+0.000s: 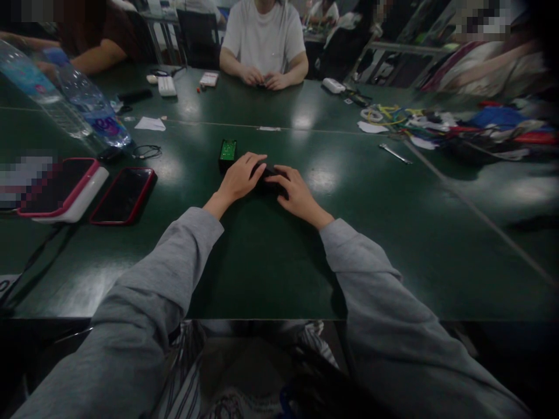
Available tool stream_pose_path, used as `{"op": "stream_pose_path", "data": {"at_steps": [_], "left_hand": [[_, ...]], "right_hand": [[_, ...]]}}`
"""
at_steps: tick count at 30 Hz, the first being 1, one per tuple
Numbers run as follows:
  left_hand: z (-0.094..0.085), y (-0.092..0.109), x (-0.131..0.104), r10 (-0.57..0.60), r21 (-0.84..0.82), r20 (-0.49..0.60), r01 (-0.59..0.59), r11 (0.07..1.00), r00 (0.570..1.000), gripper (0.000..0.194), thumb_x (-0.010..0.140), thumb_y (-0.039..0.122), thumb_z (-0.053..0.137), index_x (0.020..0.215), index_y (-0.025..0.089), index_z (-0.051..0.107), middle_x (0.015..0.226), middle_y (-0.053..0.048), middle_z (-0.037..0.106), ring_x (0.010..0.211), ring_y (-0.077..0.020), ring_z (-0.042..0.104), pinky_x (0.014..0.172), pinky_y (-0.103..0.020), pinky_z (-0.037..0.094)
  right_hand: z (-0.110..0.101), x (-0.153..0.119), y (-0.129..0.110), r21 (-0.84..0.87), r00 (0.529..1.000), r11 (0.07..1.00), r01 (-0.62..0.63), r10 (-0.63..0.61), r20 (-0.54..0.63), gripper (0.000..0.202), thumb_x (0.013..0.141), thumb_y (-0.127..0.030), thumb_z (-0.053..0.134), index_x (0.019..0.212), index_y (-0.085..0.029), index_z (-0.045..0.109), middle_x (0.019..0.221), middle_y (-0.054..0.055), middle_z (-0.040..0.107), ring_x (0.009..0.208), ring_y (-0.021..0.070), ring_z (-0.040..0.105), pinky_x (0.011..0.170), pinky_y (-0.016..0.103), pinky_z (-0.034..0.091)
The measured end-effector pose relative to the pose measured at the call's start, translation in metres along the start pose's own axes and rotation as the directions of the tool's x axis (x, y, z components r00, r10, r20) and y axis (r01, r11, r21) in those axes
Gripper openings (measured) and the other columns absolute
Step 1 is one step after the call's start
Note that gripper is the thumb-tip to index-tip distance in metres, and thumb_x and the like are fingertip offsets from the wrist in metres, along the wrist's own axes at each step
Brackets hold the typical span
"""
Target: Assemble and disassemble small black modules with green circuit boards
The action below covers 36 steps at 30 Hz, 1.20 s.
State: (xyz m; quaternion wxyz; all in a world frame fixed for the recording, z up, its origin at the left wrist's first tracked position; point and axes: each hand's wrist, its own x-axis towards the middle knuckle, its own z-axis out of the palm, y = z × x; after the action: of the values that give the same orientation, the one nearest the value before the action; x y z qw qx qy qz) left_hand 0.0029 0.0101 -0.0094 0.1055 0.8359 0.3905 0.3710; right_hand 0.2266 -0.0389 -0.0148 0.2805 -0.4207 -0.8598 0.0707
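Note:
A small dark object [271,185], perhaps a black plastic casing, lies between my two hands over the green table [266,262]. My left hand [243,177] grips its left side with thumb and fingers curled in. From the other side, the bent fingers of my right hand [299,194] close on it. Both hands cover much of the object, so its exact kind is unclear. Just beyond my left hand stands a black box with a green circuit board [227,151] facing up, apart from the fingers.
Left are two water bottles [94,107], a red-rimmed phone [124,196] and another pink-edged phone [61,185] on a white block. A wrench [395,153] and tangled cables [393,116] lie right. Opposite sits a person in a white shirt [264,38].

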Motion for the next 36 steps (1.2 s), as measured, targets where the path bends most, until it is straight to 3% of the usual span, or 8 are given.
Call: {"op": "stream_pose_path", "data": {"at_steps": [8,14,17,20,31,36], "left_hand": [[0.005,-0.015,0.004,-0.096,-0.104,0.024,0.098,0.99,0.995,0.051,0.106,0.057,0.031,0.127,0.025,0.066,0.129,-0.008,0.071,0.118,-0.0251,0.067,0.105,-0.04,0.049],[0.007,-0.02,0.004,-0.11,-0.153,0.053,0.117,0.981,0.992,0.044,0.105,0.053,0.038,0.13,0.026,0.063,0.133,-0.008,0.07,0.121,-0.0252,0.066,0.106,-0.042,0.049],[0.01,-0.027,0.006,-0.136,-0.233,0.068,0.148,0.961,0.988,0.04,0.103,0.048,0.048,0.131,0.023,0.062,0.129,-0.01,0.071,0.12,-0.0245,0.067,0.105,-0.042,0.051],[0.015,-0.033,0.009,-0.176,-0.302,0.081,0.193,0.934,0.981,0.037,0.1,0.044,0.055,0.129,0.022,0.063,0.125,-0.011,0.072,0.117,-0.0237,0.069,0.104,-0.042,0.052],[0.015,-0.036,0.01,-0.181,-0.358,0.095,0.203,0.911,0.979,0.04,0.1,0.051,0.054,0.122,0.021,0.066,0.123,-0.011,0.072,0.114,-0.023,0.068,0.103,-0.041,0.052],[0.015,-0.037,0.01,-0.174,-0.342,0.101,0.198,0.919,0.98,0.042,0.101,0.053,0.05,0.123,0.021,0.066,0.125,-0.01,0.072,0.115,-0.0224,0.068,0.102,-0.04,0.053]], "right_hand": [[0.001,-0.001,-0.012,0.015,1.0,1.0,0.023,-0.023,-0.008,0.045,0.089,-0.029,0.062,0.134,-0.033,0.06,0.154,0.007,0.041,0.145,0.0354,0.036,0.12,0.065,0.033],[0.007,-0.002,-0.009,0.024,0.999,1.0,-0.013,0.014,-0.049,0.052,0.097,-0.036,0.054,0.148,-0.036,0.047,0.155,0.008,0.037,0.145,0.0346,0.035,0.121,0.063,0.033],[0.01,-0.002,-0.002,0.046,0.987,0.996,-0.078,0.084,-0.135,0.062,0.096,-0.038,0.056,0.154,-0.033,0.038,0.157,0.01,0.034,0.148,0.0355,0.031,0.122,0.064,0.031],[0.013,-0.002,0.007,0.118,0.978,0.986,-0.121,0.139,-0.159,0.067,0.094,-0.039,0.057,0.155,-0.027,0.034,0.151,0.013,0.044,0.144,0.0338,0.04,0.122,0.063,0.033],[0.017,0.0,0.026,0.395,0.947,0.887,-0.238,0.302,-0.109,0.06,0.082,-0.051,0.072,0.131,-0.022,0.053,0.13,0.013,0.063,0.119,0.031,0.063,0.107,0.054,0.051],[0.015,0.0,0.021,0.368,0.949,0.899,-0.238,0.296,-0.109,0.056,0.084,-0.047,0.069,0.131,-0.024,0.05,0.128,0.012,0.062,0.117,0.0307,0.062,0.104,0.054,0.053]]}}
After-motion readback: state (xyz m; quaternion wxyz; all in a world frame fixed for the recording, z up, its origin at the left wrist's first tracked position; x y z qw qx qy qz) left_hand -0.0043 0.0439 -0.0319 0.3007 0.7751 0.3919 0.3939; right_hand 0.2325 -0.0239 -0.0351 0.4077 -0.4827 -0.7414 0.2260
